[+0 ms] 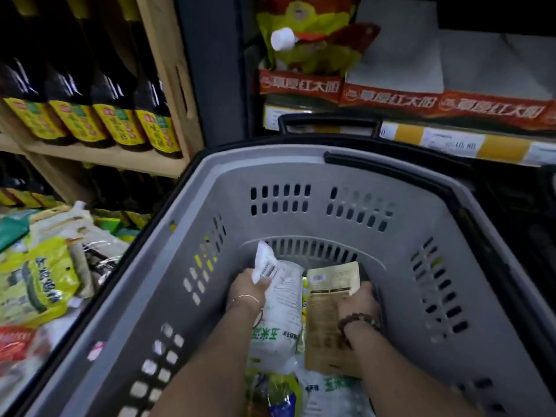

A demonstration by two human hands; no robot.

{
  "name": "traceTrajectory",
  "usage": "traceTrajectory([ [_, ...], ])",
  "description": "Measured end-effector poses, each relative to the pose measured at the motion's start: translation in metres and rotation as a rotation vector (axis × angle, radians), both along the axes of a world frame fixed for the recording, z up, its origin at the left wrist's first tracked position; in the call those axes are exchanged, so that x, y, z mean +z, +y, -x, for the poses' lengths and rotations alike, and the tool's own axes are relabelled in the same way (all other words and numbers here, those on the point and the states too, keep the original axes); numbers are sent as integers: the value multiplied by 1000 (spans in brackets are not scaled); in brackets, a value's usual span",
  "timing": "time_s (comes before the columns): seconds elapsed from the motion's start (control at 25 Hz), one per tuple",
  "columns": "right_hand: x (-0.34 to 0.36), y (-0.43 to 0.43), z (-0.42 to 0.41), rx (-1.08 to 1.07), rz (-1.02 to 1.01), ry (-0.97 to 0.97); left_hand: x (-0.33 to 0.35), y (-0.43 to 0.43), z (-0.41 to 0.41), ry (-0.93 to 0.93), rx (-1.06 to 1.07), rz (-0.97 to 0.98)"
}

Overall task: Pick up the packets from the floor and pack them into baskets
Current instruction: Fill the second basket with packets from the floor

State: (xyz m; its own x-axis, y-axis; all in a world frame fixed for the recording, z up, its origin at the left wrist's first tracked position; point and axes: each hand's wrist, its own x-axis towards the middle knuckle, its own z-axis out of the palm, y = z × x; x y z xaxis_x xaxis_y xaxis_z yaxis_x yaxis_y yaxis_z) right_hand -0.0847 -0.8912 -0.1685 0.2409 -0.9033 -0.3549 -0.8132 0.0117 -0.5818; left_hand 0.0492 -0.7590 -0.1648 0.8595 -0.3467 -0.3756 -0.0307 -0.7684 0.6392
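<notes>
Both of my hands reach down into a large grey plastic basket (301, 173). My left hand (246, 288) grips a white packet (279, 308) with green print, standing on edge at the bottom. My right hand (359, 302) holds a tan packet (329, 299) beside it, fingers curled over its right edge. More packets lie under my forearms: a white-and-green one (334, 392) and a yellow-and-blue one (276, 392). Left of the basket, on the floor, a pile of packets remains, with a yellow-green packet (36, 281) on top.
Wooden shelves with dark bottles (90, 85) bearing yellow labels stand at the left. A shelf with red boxes (391, 100) and price tags runs behind the basket. The basket's black handle (328, 123) sticks up at the far rim. A red packet (15, 341) lies low left.
</notes>
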Motion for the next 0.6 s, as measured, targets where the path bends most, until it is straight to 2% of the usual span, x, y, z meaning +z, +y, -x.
traceTrajectory([
  [0.12, -32, 1, 3, -28, 44, -10, -20, -6, 1, -13, 60, 37],
  [0.2, -50, 3, 6, 33, 195, -41, -21, -8, 7, -142, 100, 9],
  [0.24, -57, 6, 8, 124, 336, -2, -23, -6, 11, -310, 69, 21],
  [0.28, -66, 9, 9, 216, 505, 53, -27, -4, 15, -536, -49, 17],
  [0.32, -70, 11, 10, 303, 647, 88, -33, -3, 20, -744, -232, -22],
  [0.36, -71, 13, 14, 400, 738, 121, -42, -2, 25, -874, -439, -81],
  [0.4, -73, 17, 17, 504, 790, 146, -52, -1, 29, -908, -586, -141],
  [0.44, -74, 20, 20, 585, 780, 179, -58, 2, 32, -862, -670, -212],
  [0.52, -78, 25, 22, 632, 612, 282, -55, 2, 36, -665, -720, -345],
  [0.6, -86, 26, 23, 650, 474, 343, -60, 5, 34, -653, -768, -431],
])
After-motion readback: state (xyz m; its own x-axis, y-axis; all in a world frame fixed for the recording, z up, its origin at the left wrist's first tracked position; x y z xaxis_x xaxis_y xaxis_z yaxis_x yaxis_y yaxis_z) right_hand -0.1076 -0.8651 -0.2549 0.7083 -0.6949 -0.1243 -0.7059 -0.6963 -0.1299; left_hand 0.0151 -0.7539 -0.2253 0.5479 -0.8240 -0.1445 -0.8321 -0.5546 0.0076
